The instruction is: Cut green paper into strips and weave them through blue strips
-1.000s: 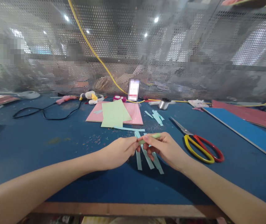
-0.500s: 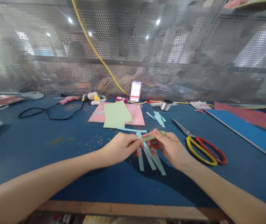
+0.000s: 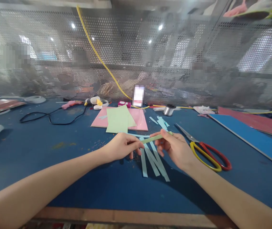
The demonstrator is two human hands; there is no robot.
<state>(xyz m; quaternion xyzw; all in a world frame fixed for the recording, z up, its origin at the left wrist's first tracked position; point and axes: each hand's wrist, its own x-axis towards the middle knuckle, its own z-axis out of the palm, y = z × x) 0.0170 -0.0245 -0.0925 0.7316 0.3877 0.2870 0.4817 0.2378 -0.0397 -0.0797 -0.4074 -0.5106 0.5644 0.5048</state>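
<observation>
A narrow green paper strip (image 3: 152,138) is held above the table between my two hands. My left hand (image 3: 122,146) pinches its left end between thumb and fingers. Farther along, near the right end, the thumb and fingers of my right hand (image 3: 174,148) grip it. Several light blue paper strips (image 3: 152,162) lie fanned out on the table beneath the hands. Behind them, green paper sheets (image 3: 118,119) rest on a pink stack (image 3: 139,119). Scissors (image 3: 205,149) with a yellow and a red handle lie open to the right of my right hand.
A wire spool (image 3: 169,110) stands at the back, beside more short blue strips (image 3: 162,122). A blue board (image 3: 252,136) lies at the right. To the left are a black cord (image 3: 52,120) and a white-and-yellow object (image 3: 95,101). A perforated metal screen (image 3: 116,51) closes off the back.
My hands have drawn a little apart, so more of the green strip shows between them. The view has tilted slightly upward.
</observation>
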